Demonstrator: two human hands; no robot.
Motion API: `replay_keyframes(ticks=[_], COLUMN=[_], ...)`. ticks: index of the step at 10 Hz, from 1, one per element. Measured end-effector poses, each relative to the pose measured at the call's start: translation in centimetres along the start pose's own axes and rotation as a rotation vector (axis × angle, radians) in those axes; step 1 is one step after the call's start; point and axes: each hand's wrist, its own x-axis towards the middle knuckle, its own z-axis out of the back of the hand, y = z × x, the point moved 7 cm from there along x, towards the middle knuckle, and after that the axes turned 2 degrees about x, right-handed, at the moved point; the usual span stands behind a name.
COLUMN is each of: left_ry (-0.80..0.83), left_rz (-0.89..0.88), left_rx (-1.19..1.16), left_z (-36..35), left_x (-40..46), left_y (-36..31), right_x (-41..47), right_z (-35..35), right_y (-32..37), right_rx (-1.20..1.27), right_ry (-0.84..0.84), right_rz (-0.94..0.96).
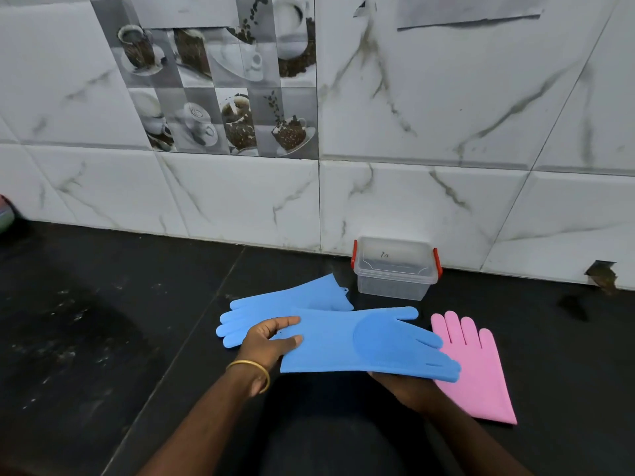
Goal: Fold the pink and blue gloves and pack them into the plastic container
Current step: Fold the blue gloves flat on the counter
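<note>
A blue glove [364,341] is held flat above the dark counter, its fingers pointing right. My left hand [266,341] grips its cuff end, thumb on top. My right hand [409,386] supports it from beneath, mostly hidden by the glove. A second blue glove [288,300] lies on the counter behind, fingers to the left. A pink glove [477,369] lies flat to the right, fingers pointing away from me. The clear plastic container [395,269] with red clips stands by the wall, its lid on.
The black counter [103,321] runs to a white marble-tiled wall [446,132]. A reddish object [5,213] shows at the far left edge. A broken tile hole [601,273] sits low on the wall at right.
</note>
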Motion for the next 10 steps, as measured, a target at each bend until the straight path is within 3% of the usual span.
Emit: replay_keyframes(ticks=[1,2,3,4,5,7,8,10], left_ry=[0.004,0.031,0.041,0.029,0.048,0.110,0.145,0.189], left_rz=[-0.032,-0.051,-0.037,0.022,0.093,0.060,0.035,0.002], left_rx=[0.053,0.092,0.130,0.115,0.088,0.365,0.540,0.629], left_z=[-0.1,0.0,0.2,0.8,1.5,2.1,2.5,3.3], left_x=[0.3,0.6,1.2,1.9,2.2,2.8,3.1,3.4], left_y=[0.2,0.6,1.3,2.4,3.5,4.1,4.5,5.2], right_x=[-0.8,-2.1,-2.3,-1.7,-2.0,-3.0,-3.6,-5.9], right_z=[-1.3,-2.2,-3.4,-3.6,-3.7,-4.0,-3.9,-1.4], right_y=[-1.3,-1.3,-1.3,-2.1,-3.2,-4.7,-5.9,-6.1], right_rx=[0.377,0.741,1.197,1.511,1.548,1.370,1.210,0.763], right_ry=[0.016,0.136,0.119,-0.048,-0.177,-0.302,-0.383,-0.624], right_rz=[-0.076,-0.040,-0.079,-0.153,-0.254,-0.311,-0.355,-0.405])
